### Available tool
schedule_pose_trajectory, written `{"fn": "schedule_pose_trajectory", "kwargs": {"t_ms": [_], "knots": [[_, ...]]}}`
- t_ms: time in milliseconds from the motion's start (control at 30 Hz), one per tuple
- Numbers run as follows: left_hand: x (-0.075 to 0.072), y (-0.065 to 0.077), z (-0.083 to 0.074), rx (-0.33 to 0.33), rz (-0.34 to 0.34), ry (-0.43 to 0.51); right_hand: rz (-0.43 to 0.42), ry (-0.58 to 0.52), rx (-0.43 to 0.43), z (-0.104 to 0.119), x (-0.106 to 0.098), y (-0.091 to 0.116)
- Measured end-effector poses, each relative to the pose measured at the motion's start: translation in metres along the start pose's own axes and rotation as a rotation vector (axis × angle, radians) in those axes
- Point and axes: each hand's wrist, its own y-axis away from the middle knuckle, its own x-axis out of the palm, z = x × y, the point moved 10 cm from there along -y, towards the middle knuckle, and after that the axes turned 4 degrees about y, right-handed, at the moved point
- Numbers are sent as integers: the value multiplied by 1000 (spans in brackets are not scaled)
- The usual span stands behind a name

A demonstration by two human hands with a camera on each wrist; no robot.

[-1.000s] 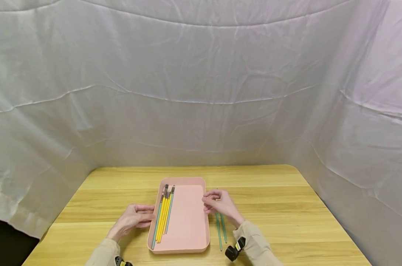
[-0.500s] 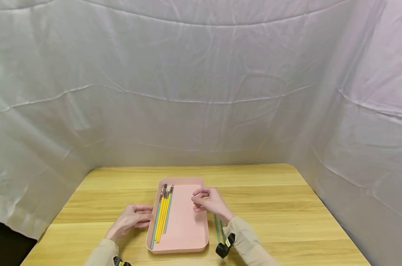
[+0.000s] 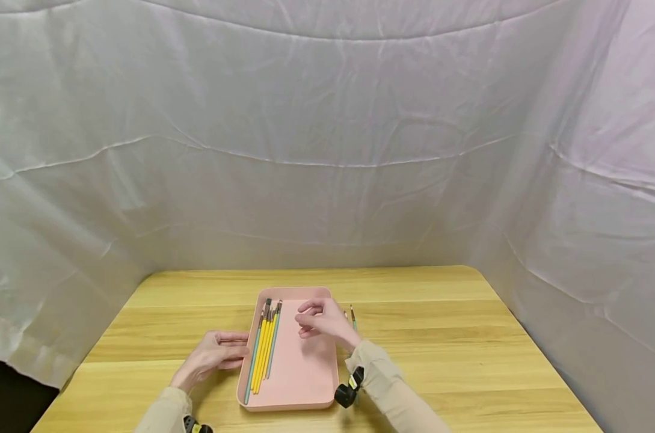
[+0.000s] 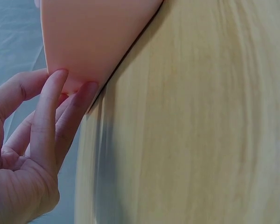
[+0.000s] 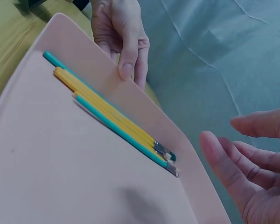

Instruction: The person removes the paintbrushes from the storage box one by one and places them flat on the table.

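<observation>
A pink tray (image 3: 300,382) lies on the table, with several paintbrushes (image 3: 263,355) side by side along its left wall. Some of their handles are yellow, others teal. My left hand (image 3: 210,356) is at the tray's left side; in the left wrist view its fingertips (image 4: 87,88) touch the outer wall. Over the middle of the tray hovers my right hand (image 3: 324,322), just right of the brushes. Nothing shows between its loosely bent fingers and thumb in the right wrist view. Further teal paintbrushes (image 3: 353,319) lie right of the tray, largely hidden by the right forearm.
The wooden table (image 3: 441,349) extends to both sides of the tray and behind it. A grey cloth curtain (image 3: 327,210) hangs at the back and the sides. Black cameras (image 3: 346,394) are strapped at both wrists.
My right hand has moved left from the tray's right rim to over its middle. The left hand stays at the left wall, and the paintbrushes keep their places.
</observation>
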Motion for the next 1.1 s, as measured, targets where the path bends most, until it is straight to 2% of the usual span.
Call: {"fn": "schedule_pose_trajectory", "kwargs": {"t_ms": [200,433,900,1100], "knots": [[-1,0,0,-1,1,9,24,-1,5,3,7,-11],[-1,1,0,0,-2,6,39,-34,48,-8,16,-23],[0,1,-1,3,0,11,-84,9,185,-36,30,-34],[0,2,-1,5,-2,13,-112,46,180,-41,34,-38]]}}
